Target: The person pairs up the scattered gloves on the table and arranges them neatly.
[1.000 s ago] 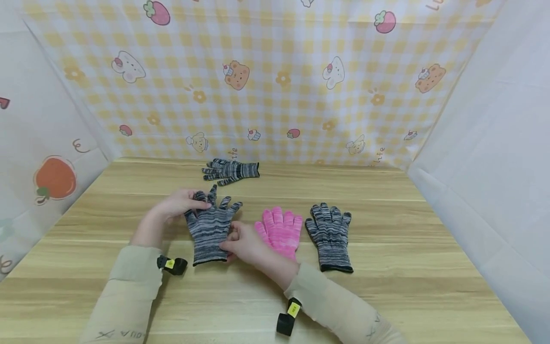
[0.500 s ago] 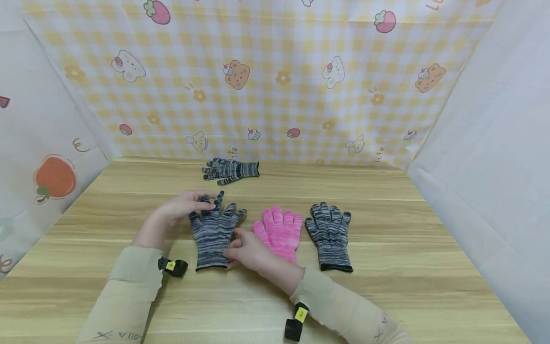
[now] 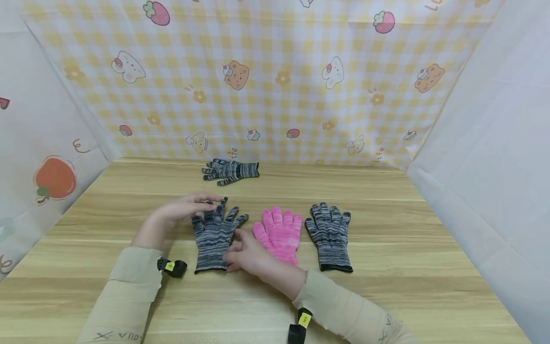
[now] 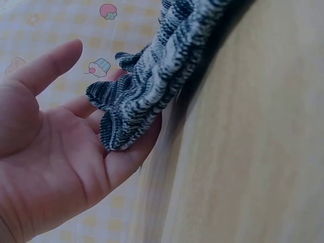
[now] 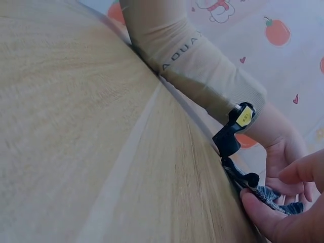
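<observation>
A grey-and-black knitted glove (image 3: 212,243) lies on the wooden table with its fingers pointing away and its dark-edged cuff toward me. My left hand (image 3: 185,209) is at its fingertips. In the left wrist view, that hand's thumb (image 4: 61,61) stands apart from the knit, while the relaxed fingers reach behind and under the glove fingers (image 4: 126,106). My right hand (image 3: 251,253) is at the glove's right edge by the cuff. In the right wrist view, one right finger lies along the cuff (image 5: 253,188) and another is raised, with a gap between them.
A pink glove (image 3: 282,234) lies right of my right hand, partly hidden by it. Farther right is another grey-and-black glove (image 3: 331,236), and a third (image 3: 232,171) lies sideways at the back. A checked cloth (image 3: 283,95) hangs behind the table (image 3: 386,296).
The grey-and-black glove has come down toward me and slightly right, onto the table. Both hands have moved with it, and their grip has loosened.
</observation>
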{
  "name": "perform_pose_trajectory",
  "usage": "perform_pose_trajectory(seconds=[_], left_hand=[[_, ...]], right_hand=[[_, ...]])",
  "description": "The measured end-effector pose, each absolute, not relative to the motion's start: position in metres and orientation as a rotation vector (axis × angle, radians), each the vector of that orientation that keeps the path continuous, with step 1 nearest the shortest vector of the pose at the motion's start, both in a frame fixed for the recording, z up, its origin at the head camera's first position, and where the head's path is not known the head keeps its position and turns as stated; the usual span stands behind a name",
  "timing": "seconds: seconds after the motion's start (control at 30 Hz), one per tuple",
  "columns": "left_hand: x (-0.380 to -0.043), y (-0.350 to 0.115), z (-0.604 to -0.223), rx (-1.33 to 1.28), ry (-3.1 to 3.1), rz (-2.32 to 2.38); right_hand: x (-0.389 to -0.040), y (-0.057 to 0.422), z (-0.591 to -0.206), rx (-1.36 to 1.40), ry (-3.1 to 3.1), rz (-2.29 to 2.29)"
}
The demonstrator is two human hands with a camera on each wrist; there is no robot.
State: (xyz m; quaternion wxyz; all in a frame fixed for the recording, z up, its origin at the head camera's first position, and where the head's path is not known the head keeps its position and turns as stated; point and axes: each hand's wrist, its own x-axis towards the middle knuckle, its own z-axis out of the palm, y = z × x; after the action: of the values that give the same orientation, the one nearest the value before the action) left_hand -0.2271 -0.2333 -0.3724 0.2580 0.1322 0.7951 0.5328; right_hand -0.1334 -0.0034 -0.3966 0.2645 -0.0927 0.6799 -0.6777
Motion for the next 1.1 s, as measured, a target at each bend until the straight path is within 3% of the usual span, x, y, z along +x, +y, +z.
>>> perform_pose_trajectory(seconds=[1.1], left_hand=[[-0.226, -0.236, -0.371, 0.517, 2.169, 1.45]], right_hand=[[-0.141, 0.007, -0.387, -0.462, 2.042, -1.544]])
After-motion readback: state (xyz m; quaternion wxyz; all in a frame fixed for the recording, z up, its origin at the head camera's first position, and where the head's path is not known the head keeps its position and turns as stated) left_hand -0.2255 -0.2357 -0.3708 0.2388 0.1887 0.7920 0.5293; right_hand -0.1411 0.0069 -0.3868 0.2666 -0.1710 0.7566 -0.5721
